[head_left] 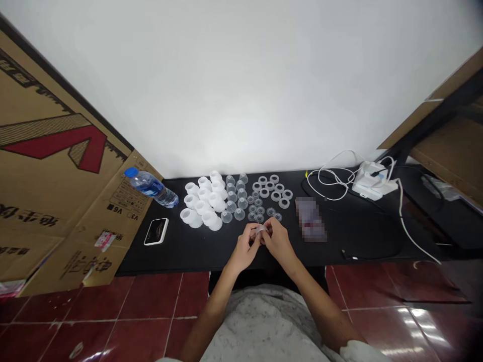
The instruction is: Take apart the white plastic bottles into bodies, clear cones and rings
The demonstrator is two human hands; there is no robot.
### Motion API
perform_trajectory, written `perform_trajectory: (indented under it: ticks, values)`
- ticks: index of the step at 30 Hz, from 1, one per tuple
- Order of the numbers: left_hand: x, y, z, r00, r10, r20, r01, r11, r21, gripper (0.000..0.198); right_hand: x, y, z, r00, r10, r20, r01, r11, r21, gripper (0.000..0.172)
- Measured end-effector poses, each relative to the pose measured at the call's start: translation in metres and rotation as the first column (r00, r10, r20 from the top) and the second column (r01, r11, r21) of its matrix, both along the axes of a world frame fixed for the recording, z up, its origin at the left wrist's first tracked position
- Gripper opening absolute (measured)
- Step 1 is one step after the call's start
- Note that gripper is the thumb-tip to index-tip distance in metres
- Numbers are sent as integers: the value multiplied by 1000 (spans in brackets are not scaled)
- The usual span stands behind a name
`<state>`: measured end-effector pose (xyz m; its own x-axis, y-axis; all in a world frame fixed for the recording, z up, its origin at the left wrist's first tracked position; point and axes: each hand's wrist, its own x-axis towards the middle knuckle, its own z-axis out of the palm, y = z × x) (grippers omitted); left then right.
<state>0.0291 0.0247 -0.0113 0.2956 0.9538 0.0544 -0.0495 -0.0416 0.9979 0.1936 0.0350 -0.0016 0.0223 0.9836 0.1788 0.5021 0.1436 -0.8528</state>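
Close to the table's front edge, my left hand (pixel 244 247) and my right hand (pixel 279 244) meet with fingers closed around a small translucent ring-shaped part (pixel 261 229). Fingers hide much of it, so its full shape cannot be told. Just beyond my hands lie several small clear round pieces (pixel 259 210). Behind and to the right of these are several frosted rings (pixel 277 195). Clear domes (pixel 231 206) stand in rows to the left, and beside them sit several white flared cups (pixel 204 207).
A water bottle (pixel 154 188) leans at the left by a large cardboard box (pixel 75 201), near a white rectangular device (pixel 156 232). A blurred flat object (pixel 311 219) lies right of my hands. Farther right are a white power strip (pixel 373 180) and loose cables.
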Motion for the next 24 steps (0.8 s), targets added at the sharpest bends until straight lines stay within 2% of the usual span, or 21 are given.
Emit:
perform_trajectory:
  ticks: [4, 14, 17, 19, 22, 24]
  values:
    - [-1, 0, -1, 999, -13, -42, 15, 999, 45, 31, -2, -1, -1, 999, -24, 24, 24, 1000, -1, 8]
    - [-4, -4, 1, 991, -3, -134, 15, 996, 92, 35, -6, -2, -2, 992, -83, 99, 85, 996, -13, 9]
    - [-4, -4, 1, 986, 5, -169, 16, 992, 127, 33, -3, -2, -1, 997, -32, 65, 35, 999, -40, 14]
    - [-3, -5, 0, 983, 38, -180, -12, 990, 142, 29, 1, -4, 0, 998, 40, 42, -39, 998, -41, 25]
    - [1, -8, -1, 961, 91, -262, -38, 979, 199, 25, 5, -11, -1, 990, 123, 63, -125, 992, 30, 38]
    - [4, -10, 0, 930, 110, -350, -23, 969, 244, 26, 6, -15, -4, 987, 127, 97, -135, 988, 79, 37]
